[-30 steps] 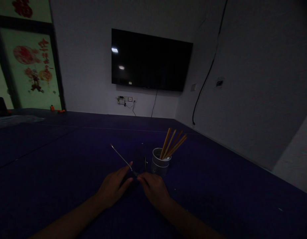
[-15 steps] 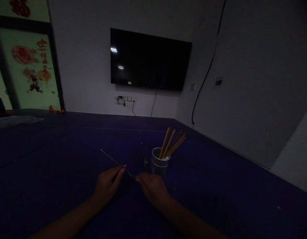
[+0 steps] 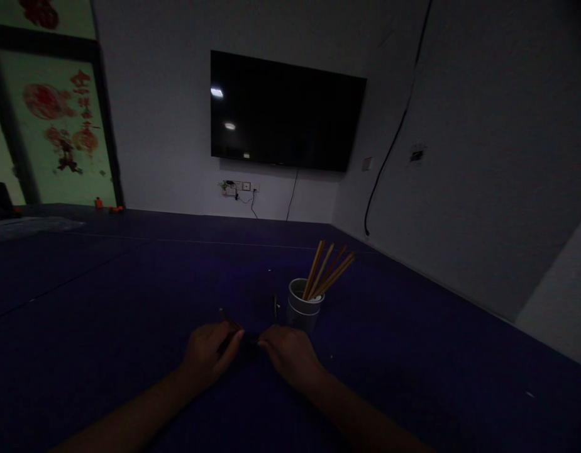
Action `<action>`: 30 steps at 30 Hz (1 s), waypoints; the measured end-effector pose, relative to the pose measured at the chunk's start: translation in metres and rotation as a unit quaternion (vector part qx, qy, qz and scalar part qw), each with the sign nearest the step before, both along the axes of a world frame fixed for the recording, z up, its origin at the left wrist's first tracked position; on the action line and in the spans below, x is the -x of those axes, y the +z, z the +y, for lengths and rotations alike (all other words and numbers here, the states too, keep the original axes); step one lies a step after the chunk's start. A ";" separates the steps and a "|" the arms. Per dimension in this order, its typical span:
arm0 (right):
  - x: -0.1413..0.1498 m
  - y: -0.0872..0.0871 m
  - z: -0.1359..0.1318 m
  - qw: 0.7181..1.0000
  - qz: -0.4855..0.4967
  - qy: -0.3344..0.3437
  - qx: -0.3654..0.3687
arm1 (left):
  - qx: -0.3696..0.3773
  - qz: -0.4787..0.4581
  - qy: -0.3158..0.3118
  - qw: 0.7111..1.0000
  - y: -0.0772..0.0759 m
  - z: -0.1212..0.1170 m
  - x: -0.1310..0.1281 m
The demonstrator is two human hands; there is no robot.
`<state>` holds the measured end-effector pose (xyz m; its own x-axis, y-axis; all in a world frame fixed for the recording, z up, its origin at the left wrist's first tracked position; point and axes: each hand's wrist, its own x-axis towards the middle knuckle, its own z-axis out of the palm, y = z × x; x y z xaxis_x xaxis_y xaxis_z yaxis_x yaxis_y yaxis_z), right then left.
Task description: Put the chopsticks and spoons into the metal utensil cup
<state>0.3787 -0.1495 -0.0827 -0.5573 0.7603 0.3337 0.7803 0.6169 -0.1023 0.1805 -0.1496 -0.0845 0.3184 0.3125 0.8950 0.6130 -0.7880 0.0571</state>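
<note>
My left hand [image 3: 209, 352] is closed in a pinch, thumb against fingers, on a thin, dark, flexible strip [image 3: 223, 312]. A short end of it sticks out up and left beyond my fingers. Close by on the right, my right hand [image 3: 290, 355] pinches the other end of the strip, and the short span between the hands is dark and hard to make out. Just beyond my right hand stands a grey metal cup [image 3: 302, 314] holding several wooden chopsticks [image 3: 326, 274], which lean right. A small, dark, slender piece [image 3: 275, 306] lies left of the cup; its kind is unclear.
The dark blue tabletop [image 3: 153, 283] has seams and a few pale specks. Clear plastic wrapping [image 3: 31, 227] lies at the far left, with small orange objects [image 3: 115, 209] by the door. A black television [image 3: 285, 113] hangs on the wall above sockets [image 3: 243, 187].
The long end of the strip that reached up and left from my left hand now shows only as a short stub. Both hands stay nearly in place; the view has shifted slightly.
</note>
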 end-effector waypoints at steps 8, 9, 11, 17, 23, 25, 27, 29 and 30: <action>0.003 0.004 -0.005 1.000 0.004 0.006 0.005 | -0.043 0.026 0.012 0.999 0.000 -0.003 -0.002; 0.004 0.004 -0.006 1.000 0.006 0.008 0.004 | -0.040 0.026 0.011 0.999 0.000 -0.003 -0.002; 0.005 0.004 -0.007 1.000 0.010 0.013 0.004 | -0.032 0.028 0.007 0.999 0.001 -0.003 -0.002; 0.006 0.005 -0.010 0.999 0.017 0.027 -0.007 | -0.022 0.035 -0.001 0.999 0.000 -0.001 -0.002; 0.006 0.004 -0.012 1.000 -0.001 0.027 -0.007 | -0.028 0.047 -0.001 0.999 -0.001 0.000 -0.002; 0.006 0.005 -0.012 1.000 -0.005 0.023 -0.006 | -0.023 0.057 0.000 0.998 0.000 -0.001 -0.003; 0.007 0.006 -0.012 1.000 -0.009 0.019 -0.003 | -0.026 0.068 -0.003 0.997 0.000 -0.001 -0.004; 0.007 0.007 -0.013 1.000 -0.012 0.014 -0.002 | -0.034 0.073 -0.007 0.997 -0.001 -0.001 -0.004; 0.007 0.007 -0.013 1.000 -0.012 0.012 -0.002 | -0.038 0.075 -0.010 0.996 -0.001 -0.002 -0.004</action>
